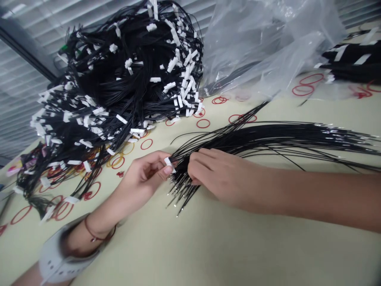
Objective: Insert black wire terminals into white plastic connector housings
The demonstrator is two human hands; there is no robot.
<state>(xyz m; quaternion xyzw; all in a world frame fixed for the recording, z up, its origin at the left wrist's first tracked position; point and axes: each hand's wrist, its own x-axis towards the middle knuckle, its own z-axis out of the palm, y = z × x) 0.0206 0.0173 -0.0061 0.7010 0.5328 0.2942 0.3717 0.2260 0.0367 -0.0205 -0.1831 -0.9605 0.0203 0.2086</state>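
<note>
My left hand (145,172) pinches a small white connector (168,162) between thumb and fingertips. My right hand (218,176) rests closed over the near end of a loose bundle of thin black wires (282,137) that fans out to the right across the pale table (208,246). The bare metal tips of the wires (178,194) stick out below the two hands. The white connector sits right at the bundle's end, touching the wires.
A big heap of black wires with white connectors (119,83) fills the back left. Several red rubber bands (203,123) lie scattered on the table. A crumpled clear plastic bag (262,47) sits behind, with more bundled wires (354,59) at the far right.
</note>
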